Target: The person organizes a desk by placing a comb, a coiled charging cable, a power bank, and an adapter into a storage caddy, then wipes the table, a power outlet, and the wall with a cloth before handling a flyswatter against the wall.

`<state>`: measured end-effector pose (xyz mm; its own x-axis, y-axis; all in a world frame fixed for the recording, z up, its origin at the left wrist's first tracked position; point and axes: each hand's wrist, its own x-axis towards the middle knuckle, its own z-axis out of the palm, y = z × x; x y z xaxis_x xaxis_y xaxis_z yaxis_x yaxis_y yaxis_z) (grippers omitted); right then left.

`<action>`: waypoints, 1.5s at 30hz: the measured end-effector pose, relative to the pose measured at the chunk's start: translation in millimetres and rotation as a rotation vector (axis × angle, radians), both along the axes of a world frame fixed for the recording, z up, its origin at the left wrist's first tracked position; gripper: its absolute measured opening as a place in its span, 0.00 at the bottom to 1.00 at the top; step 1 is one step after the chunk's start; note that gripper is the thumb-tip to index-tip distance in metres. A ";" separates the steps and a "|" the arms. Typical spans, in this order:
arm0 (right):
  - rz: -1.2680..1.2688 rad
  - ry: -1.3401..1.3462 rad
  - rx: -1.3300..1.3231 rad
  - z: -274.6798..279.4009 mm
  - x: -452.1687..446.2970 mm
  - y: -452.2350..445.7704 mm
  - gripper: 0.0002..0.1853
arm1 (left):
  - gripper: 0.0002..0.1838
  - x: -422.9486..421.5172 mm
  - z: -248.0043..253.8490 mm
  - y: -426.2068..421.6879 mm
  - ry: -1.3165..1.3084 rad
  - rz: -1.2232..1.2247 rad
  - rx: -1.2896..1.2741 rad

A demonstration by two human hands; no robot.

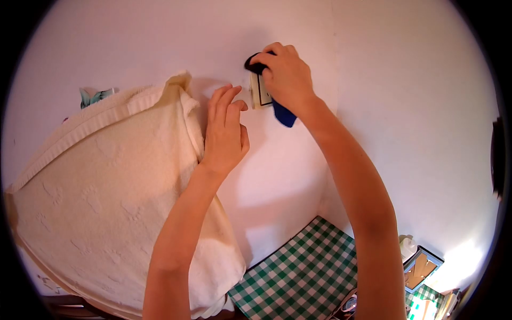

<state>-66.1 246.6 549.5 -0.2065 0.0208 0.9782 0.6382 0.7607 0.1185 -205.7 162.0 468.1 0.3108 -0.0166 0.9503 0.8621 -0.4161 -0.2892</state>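
Observation:
My right hand [288, 77] is closed round a dark cloth, black at its upper end [256, 63] and blue where it hangs below the palm [284, 114]. The cloth lies over a pale wall plate [260, 93] with a dark inner border, and the hand hides the plate's right part. Left of the plate, my left hand [225, 125] is raised near the wall with its fingers apart and slightly bent, holding nothing. Its wrist is beside the edge of a cream towel [117, 176].
A green and white checked cloth [304, 266] covers a surface below. At the lower right are a framed item [422, 268] and a white bottle [408, 247]. A teal decoration [96, 97] shows behind the towel. Two pale walls meet at a corner.

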 end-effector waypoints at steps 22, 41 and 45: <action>-0.067 -0.181 0.363 -33.9 -7.7 -12.1 0.07 | 0.16 9.5 -47.3 -41.7 -0.113 -0.164 0.006; -0.082 -0.457 0.184 -68.1 5.8 -19.4 0.10 | 0.14 30.6 -82.4 -61.5 -0.359 -0.309 -0.290; 0.516 0.010 -0.500 -121.9 43.7 -32.2 0.10 | 0.08 23.3 -103.2 -78.6 -0.662 -0.463 -0.527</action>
